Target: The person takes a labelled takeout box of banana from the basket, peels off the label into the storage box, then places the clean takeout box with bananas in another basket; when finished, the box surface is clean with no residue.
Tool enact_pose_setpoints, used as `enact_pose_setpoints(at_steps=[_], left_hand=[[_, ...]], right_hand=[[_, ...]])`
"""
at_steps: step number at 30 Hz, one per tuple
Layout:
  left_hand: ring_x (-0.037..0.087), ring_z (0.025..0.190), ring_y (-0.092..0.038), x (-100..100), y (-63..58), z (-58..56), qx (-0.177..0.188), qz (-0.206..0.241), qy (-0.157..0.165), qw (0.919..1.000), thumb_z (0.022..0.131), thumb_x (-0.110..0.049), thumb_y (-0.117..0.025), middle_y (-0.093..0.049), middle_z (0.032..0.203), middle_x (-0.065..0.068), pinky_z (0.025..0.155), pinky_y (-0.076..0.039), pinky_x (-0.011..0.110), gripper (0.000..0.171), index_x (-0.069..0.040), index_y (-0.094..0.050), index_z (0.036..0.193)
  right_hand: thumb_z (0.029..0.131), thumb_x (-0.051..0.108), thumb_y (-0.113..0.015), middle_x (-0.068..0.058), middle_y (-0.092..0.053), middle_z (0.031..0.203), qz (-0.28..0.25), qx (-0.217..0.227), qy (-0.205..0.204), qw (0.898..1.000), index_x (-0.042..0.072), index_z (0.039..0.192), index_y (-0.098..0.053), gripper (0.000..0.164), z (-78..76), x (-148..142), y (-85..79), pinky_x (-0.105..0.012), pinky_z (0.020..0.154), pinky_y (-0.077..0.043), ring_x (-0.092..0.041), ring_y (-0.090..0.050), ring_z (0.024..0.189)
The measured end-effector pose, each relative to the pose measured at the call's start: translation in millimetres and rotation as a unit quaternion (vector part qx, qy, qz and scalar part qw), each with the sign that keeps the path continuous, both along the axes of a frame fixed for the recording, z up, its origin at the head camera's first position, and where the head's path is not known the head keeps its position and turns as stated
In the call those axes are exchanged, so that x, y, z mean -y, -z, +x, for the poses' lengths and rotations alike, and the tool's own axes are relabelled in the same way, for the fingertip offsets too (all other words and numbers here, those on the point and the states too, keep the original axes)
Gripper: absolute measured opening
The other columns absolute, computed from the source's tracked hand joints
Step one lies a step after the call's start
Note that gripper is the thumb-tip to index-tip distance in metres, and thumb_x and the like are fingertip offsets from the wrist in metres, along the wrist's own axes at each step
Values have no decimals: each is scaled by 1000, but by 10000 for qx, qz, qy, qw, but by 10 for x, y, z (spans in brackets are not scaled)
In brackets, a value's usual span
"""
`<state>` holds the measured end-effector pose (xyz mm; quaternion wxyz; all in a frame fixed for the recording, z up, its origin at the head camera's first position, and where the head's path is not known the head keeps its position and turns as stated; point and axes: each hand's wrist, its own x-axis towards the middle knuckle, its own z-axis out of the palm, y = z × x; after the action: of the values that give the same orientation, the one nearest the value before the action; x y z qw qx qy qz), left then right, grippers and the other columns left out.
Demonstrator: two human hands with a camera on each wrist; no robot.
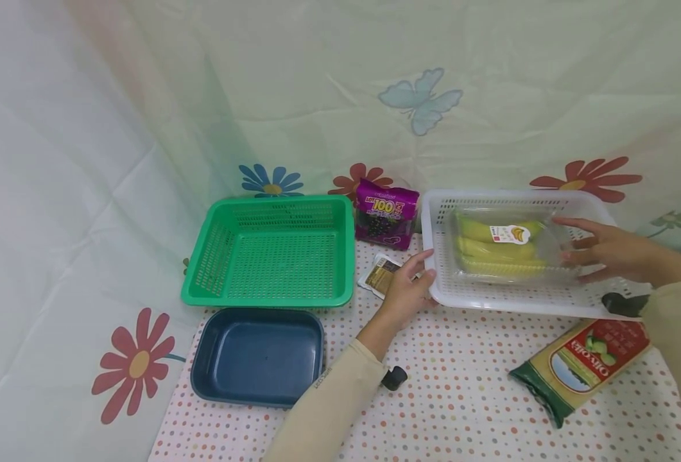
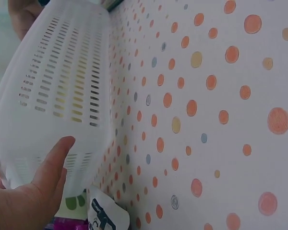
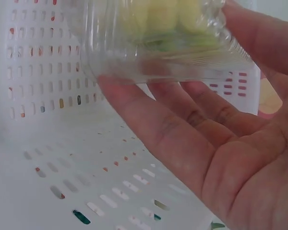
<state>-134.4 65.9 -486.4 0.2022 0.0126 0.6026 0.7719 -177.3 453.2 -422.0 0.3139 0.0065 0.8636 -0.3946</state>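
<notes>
A white slotted basket [image 1: 490, 305] stands at the right of the table, with a clear plastic box [image 1: 555, 247] of yellow-green bananas [image 1: 493, 249] inside. My left hand [image 1: 405, 290] grips the basket's left end; in the left wrist view the thumb [image 2: 55, 160] lies along the outer wall while the other fingers are mostly hidden behind the rim. My right hand [image 1: 629, 255] holds the box by its right end. From the right wrist view, its fingers [image 3: 149, 117] reach under the box and its thumb is at the upper side. The box looks tilted above the basket floor there.
Left of the basket are a purple snack bag [image 1: 385, 218] and a small flat packet [image 1: 379, 276]. Farther left, a green basket [image 1: 271, 301] sits behind a dark blue tray [image 1: 256, 398]. A red and tan Olivoilà packet [image 1: 583, 369] lies at front right, beside the right sleeve [image 1: 678, 359].
</notes>
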Motion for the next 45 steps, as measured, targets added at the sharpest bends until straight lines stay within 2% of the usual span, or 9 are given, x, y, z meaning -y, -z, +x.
enact_pose_setpoints(at_steps=[12,20,30,33,37,40,42,44,45], left_hand=[[44,125,-60,-41,-11,9,43,64,42,10000,106,-14,-54,-53,146,5,87,-62,47,45,-39,-55,143],[45,124,-60,-43,-9,9,-35,38,56,10000,106,-14,-53,-49,151,14,82,-63,41,44,-40,-55,142],[46,126,-59,-15,7,-12,-75,90,156,9998,107,-14,-52,-50,150,14,91,-59,53,47,-26,-48,152],[46,125,-60,-14,7,-14,-43,99,127,9999,106,-14,-53,-54,144,9,92,-58,55,46,-28,-50,151],[37,117,-65,-15,9,-15,-31,19,112,9999,106,-15,-54,-57,134,3,90,-59,53,45,-30,-51,149],[26,109,-67,-11,12,-14,-41,-69,136,9999,106,-16,-54,-57,132,2,89,-61,50,45,-32,-52,149],[21,106,-67,-7,11,-13,-63,-109,158,9998,106,-16,-54,-57,132,2,87,-61,47,45,-32,-51,149],[20,105,-68,-2,7,-12,-79,-136,160,9997,106,-17,-54,-58,132,3,85,-62,44,45,-32,-51,148],[20,105,-68,-1,6,-13,-84,-140,166,9997,106,-17,-54,-57,132,3,85,-62,43,45,-33,-52,148]], right_hand=[[104,27,-59,-44,-21,150,-50,-294,88,9995,28,164,10,92,78,3,-74,-59,86,-60,-54,-51,122],[107,29,-54,-43,-24,149,19,-465,347,9983,24,164,11,86,227,41,-176,-52,84,-62,-45,-56,115],[105,30,-57,-36,-32,146,234,-1054,660,9920,36,165,-1,82,398,195,-353,-33,74,-62,-15,-59,96],[105,33,-57,-36,-27,149,303,-1230,724,9893,41,164,-2,80,460,235,-386,-31,72,-60,-25,-57,104],[104,35,-58,-34,-26,150,381,-1387,821,9862,45,162,-2,81,580,279,-445,-42,74,-62,-43,-47,111],[104,30,-59,-6,-49,136,313,-1472,876,9847,49,160,-7,78,665,287,-482,-40,71,-61,-22,-56,102],[104,28,-60,14,-49,121,304,-1547,885,9835,48,159,-10,78,723,292,-496,-34,69,-58,-5,-55,91],[104,27,-61,22,-45,114,314,-1620,909,9821,48,160,-11,78,778,299,-498,-27,66,-55,7,-51,85],[103,26,-61,17,-46,116,302,-1654,921,9815,47,160,-11,78,807,306,-496,-26,65,-54,8,-50,85]])
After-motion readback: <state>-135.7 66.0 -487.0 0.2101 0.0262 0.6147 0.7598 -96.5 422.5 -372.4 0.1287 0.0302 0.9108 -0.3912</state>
